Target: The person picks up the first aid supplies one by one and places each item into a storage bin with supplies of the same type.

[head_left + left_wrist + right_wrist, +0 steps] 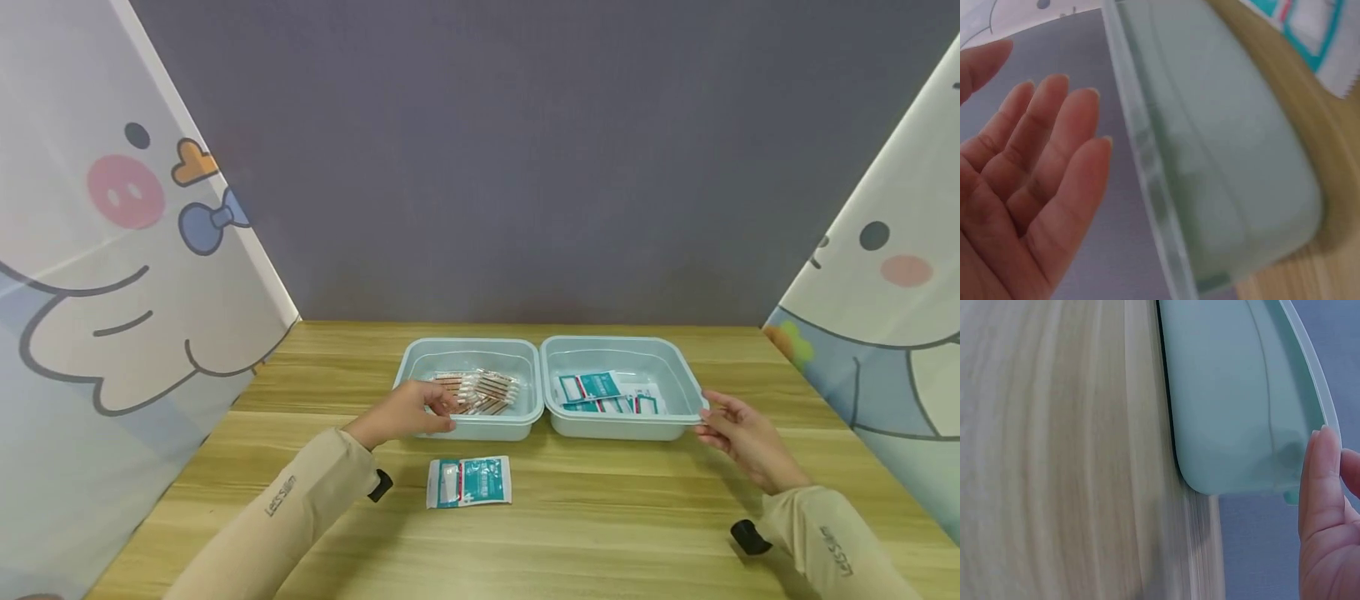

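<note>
Two light blue-green plastic trays stand side by side on the table. The left tray (491,432) holds packs of cotton swabs (491,390) with brown sticks. Over that tray's left front corner hovers my left hand (416,408), fingers loosely bent and holding nothing; the left wrist view shows them apart from the rim. Several teal-and-white sachets (592,387) lie inside the right tray (618,430). My right hand (750,442) pinches the right tray's rim at its right front corner, fingers outside (1322,481). Another teal-and-white sachet (480,481) lies flat in front of the left tray.
A wood-grain table (600,517) carries everything. Behind it rises a grey panel (480,167). Cartoon-printed panels stand at the left (90,317) and right (885,375) sides.
</note>
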### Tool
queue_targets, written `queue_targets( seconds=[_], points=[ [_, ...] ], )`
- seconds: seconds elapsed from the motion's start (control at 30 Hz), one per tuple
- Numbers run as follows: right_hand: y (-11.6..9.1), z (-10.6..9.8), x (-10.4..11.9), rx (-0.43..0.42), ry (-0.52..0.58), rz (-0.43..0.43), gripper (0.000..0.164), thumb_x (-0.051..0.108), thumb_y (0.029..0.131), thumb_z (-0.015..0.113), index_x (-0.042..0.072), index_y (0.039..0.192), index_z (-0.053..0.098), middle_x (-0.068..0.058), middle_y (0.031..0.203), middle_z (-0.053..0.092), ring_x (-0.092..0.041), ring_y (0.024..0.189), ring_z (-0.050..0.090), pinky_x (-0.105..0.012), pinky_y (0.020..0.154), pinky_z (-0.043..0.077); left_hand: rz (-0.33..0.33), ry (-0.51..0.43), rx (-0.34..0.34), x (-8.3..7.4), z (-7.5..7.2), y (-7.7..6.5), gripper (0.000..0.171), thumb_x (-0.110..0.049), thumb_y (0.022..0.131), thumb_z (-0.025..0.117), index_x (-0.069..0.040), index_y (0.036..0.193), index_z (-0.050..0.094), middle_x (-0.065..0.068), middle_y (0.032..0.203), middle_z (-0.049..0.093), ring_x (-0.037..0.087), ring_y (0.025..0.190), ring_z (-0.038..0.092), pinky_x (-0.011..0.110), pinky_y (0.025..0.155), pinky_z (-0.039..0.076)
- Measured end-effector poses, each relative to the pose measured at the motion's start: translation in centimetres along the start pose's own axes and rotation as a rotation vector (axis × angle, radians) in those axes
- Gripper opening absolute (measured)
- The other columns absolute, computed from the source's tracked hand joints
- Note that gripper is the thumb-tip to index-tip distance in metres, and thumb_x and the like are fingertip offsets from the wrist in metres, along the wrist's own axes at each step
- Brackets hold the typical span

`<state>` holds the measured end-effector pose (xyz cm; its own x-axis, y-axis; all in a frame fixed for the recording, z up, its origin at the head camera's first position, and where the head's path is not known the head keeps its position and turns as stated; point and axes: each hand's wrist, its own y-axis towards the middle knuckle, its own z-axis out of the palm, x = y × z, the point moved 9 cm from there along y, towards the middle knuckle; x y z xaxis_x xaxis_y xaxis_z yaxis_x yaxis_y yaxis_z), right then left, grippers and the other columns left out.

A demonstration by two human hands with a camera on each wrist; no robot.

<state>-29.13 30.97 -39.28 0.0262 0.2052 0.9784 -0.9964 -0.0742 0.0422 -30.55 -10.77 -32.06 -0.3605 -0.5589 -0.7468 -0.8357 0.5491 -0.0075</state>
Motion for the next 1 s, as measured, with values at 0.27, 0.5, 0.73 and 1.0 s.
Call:
queue_targets(
  seconds=[0.27, 0.5, 0.73, 1.0],
  points=[
    [0.2, 0.0, 0.4, 0.022, -0.016, -0.011, 0.035, -0.002, 0.097, 0.052, 0.03, 0.104, 0.062, 0.0, 0.088, 0.063, -0.011, 0.075, 0.067, -0.018, 0.067, 0.056, 0.036, 0.012, 0.042, 1.0, 0.9, -1.6, 0.02, -0.004, 0.083, 0.071, 0.005, 0.101, 0.066, 0.003, 0.083, 0.067, 0.016, 0.078, 0.063, 0.025, 0.066, 0.052],
    [0.0, -0.2, 0.2, 0.003, -0.045, 0.024, 0.034, -0.002, 0.098, 0.05, 0.03, 0.103, 0.059, 0.0, 0.088, 0.062, -0.011, 0.075, 0.066, -0.019, 0.068, 0.056, 0.004, 0.04, 0.085, 2.2, 2.0, -2.6, 0.029, -0.008, 0.082, 0.074, 0.005, 0.107, 0.066, -0.002, 0.083, 0.064, 0.012, 0.081, 0.058, 0.026, 0.069, 0.05],
    [-0.2, -0.2, -0.2, -0.004, -0.008, 0.025, 0.035, -0.001, 0.098, 0.05, 0.032, 0.103, 0.062, -0.001, 0.088, 0.059, -0.012, 0.075, 0.066, -0.019, 0.069, 0.056, -0.018, 0.129, 0.119, 4.1, 3.8, -3.0, 0.032, -0.01, 0.08, 0.078, 0.001, 0.107, 0.066, 0.006, 0.092, 0.065, 0.02, 0.087, 0.06, 0.032, 0.074, 0.051],
    [-0.3, 0.1, -0.4, 0.0, 0.03, 0.014, 0.036, -0.001, 0.098, 0.05, 0.031, 0.103, 0.065, -0.001, 0.088, 0.059, -0.011, 0.076, 0.066, -0.018, 0.07, 0.056, -0.113, 0.15, 0.17, 4.7, 4.9, -3.4, 0.04, -0.011, 0.076, 0.08, -0.001, 0.112, 0.063, 0.009, 0.098, 0.063, 0.028, 0.091, 0.058, 0.044, 0.077, 0.051]
  ],
)
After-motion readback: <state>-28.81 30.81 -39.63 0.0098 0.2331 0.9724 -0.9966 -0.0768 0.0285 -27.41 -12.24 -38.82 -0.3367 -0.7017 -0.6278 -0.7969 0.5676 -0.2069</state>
